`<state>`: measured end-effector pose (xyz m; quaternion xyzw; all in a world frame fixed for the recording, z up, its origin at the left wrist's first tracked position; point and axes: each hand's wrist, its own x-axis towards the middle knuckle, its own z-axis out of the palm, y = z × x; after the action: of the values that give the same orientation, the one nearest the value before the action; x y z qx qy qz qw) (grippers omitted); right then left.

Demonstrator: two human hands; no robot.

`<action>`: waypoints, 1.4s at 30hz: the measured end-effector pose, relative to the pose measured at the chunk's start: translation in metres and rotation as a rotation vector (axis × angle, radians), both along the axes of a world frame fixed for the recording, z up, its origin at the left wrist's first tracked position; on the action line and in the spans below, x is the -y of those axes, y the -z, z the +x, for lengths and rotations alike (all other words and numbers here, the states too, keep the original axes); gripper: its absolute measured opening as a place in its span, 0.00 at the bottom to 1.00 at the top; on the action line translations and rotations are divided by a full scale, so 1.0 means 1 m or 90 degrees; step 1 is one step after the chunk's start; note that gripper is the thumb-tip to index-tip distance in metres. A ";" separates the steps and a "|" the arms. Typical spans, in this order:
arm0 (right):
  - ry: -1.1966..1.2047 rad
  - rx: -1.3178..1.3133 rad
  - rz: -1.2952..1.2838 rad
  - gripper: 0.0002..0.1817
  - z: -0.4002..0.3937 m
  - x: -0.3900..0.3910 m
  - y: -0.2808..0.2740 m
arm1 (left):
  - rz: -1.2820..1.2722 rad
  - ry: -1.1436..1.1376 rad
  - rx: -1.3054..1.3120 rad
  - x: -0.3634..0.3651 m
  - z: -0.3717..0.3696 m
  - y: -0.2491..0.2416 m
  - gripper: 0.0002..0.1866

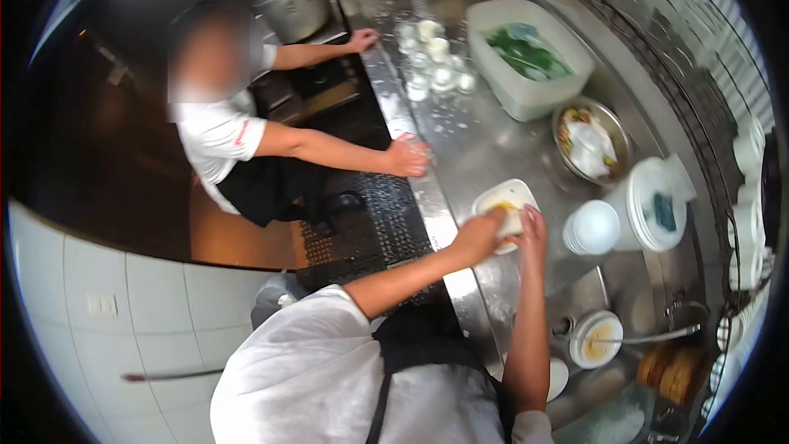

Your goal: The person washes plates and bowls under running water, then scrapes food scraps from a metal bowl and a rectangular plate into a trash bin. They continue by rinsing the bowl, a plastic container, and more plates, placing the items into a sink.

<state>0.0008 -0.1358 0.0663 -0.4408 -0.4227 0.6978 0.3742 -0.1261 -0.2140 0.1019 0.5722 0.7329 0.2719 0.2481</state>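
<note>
Two hands: left hand (481,238) and right hand (532,232) meet at the dish, fingers curled; whether either is closed on something, I cannot tell.
White dish: one, smooth, round-cornered, right under the hands, yellowish food (505,206) inside.
White stack (595,227): one, round, just beside the right hand.
Metal bowl (623,144): one, shiny, round, beyond the hands.
Translucent tub (511,92): one, rectangular, farther beyond.
</note>
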 end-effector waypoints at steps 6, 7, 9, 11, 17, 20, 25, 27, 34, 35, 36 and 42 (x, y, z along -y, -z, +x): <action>0.201 -0.088 0.006 0.13 0.096 0.023 0.014 | 0.116 0.036 0.199 0.013 0.102 -0.008 0.23; 0.209 -0.090 0.023 0.14 0.117 0.025 0.011 | -0.020 0.027 0.361 0.006 0.119 0.000 0.20; 0.269 -0.076 0.051 0.14 0.173 0.035 0.004 | -0.349 0.044 0.665 -0.011 0.166 0.015 0.17; 0.349 -0.048 0.036 0.16 0.227 0.032 0.017 | -0.545 0.228 0.887 -0.030 0.216 0.057 0.20; 0.702 0.194 0.053 0.19 0.359 -0.007 0.087 | -0.387 0.160 0.632 -0.077 0.379 0.068 0.16; 0.781 0.097 -0.009 0.15 0.393 -0.017 0.108 | -0.385 0.146 0.650 -0.083 0.426 0.096 0.19; 0.731 0.073 -0.124 0.12 0.417 -0.016 0.110 | -0.458 0.090 0.655 -0.081 0.448 0.104 0.23; 0.690 0.108 -0.231 0.13 0.425 -0.004 0.071 | -0.508 0.091 0.635 -0.078 0.453 0.106 0.24; 0.728 0.042 -0.057 0.13 0.413 -0.019 0.148 | -0.146 0.135 0.306 -0.089 0.459 0.182 0.28; 0.726 -0.003 -0.061 0.13 0.406 -0.017 0.136 | -0.051 0.136 0.164 -0.092 0.463 0.196 0.30; 0.728 -0.045 -0.066 0.12 0.404 -0.012 0.124 | -0.169 0.145 0.245 -0.094 0.461 0.190 0.29; 0.379 -0.048 -0.197 0.15 0.440 0.003 0.103 | -0.525 0.177 0.664 -0.096 0.464 0.158 0.23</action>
<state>0.4411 -0.1387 -0.0368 -0.5703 -0.1503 0.6297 0.5057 0.3379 -0.1182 -0.0565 0.3141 0.4808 0.1762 0.7994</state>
